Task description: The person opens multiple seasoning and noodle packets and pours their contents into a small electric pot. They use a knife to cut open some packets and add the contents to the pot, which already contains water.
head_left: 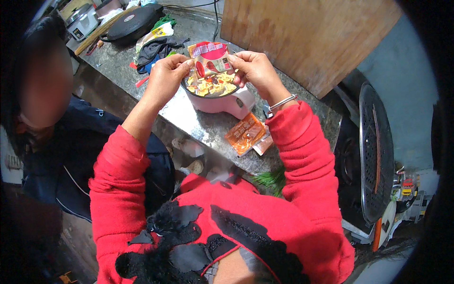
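Between my left hand and my right hand, a red and cream printed seasoning packet is pinched by its two sides. It is held over the far part of a white electric cooking pot, whose handle points to the right. Yellow pieces of food with some red bits show inside the pot, below the packet; the packet hides the rest. Nearer me on the counter lies an orange-red sauce packet, overlapping another packet. A metal bangle circles my right wrist.
The grey stone counter holds dark cloths, a black round appliance and a rice cooker. A wooden board leans behind. At right stands a perforated metal disc. Green leaves lie near me. Another person is close at left.
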`<action>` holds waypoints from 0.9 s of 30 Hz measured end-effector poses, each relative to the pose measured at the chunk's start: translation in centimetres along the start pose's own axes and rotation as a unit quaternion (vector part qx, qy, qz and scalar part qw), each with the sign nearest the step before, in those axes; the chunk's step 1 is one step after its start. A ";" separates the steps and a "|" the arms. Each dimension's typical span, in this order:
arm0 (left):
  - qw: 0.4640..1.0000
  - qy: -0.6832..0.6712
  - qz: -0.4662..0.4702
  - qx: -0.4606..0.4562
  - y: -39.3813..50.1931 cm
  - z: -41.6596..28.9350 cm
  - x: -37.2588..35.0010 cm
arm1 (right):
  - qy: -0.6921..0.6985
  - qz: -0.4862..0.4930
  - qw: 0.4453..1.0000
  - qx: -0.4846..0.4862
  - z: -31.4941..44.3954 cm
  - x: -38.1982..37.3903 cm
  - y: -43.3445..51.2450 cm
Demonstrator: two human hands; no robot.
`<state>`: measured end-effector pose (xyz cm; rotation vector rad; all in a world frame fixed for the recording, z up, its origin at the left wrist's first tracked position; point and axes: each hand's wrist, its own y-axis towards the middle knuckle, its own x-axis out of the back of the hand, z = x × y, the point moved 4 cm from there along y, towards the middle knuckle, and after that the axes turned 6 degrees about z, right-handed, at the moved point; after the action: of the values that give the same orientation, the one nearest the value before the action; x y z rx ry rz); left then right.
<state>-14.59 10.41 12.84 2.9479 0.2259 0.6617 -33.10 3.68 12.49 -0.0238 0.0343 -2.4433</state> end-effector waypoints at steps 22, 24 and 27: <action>0.983 -0.144 0.002 -0.111 -1.0 -4.0 0.0 | 0.044 -0.056 0.979 0.193 2.7 -0.2 -3.1; 0.985 -0.135 -0.006 -0.103 -1.2 -4.1 0.1 | 0.051 -0.059 0.977 0.200 2.8 -0.2 -3.3; 0.984 -0.127 -0.017 -0.124 -1.2 -3.8 -0.1 | 0.048 -0.069 0.975 0.204 2.8 -0.4 -3.5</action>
<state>-16.51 11.82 16.05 2.7433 0.1574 0.2801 -34.99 6.53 15.41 0.2839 -0.4381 -2.5413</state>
